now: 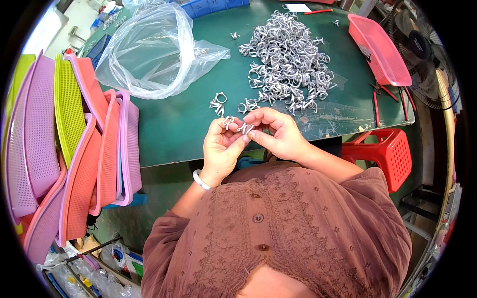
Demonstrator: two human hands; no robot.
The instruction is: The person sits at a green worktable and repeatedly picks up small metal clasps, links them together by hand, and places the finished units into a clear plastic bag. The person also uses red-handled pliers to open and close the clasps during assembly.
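Close to the table's near edge, both my hands meet at the fingertips. My left hand [218, 153], with a pale bangle on its wrist, is closed on small silver metal rings; one bent ring [227, 122] shows at its fingers. Between the two thumbs and fingers sits another silver piece [245, 129], which my right hand [284, 135] pinches from the other side. Its exact form is too small to make out. Just beyond my hands lie a few loose rings [218, 104], and a large pile of silver rings [288, 59] spreads farther back.
A clear plastic bag [149, 54] lies at the back left of the green table [174, 129]. Stacked plastic baskets [39, 124] crowd the left. At the right are a pink basket [380, 49], red-handled pliers [376, 107], a fan [420, 44] and a red stool [392, 159].
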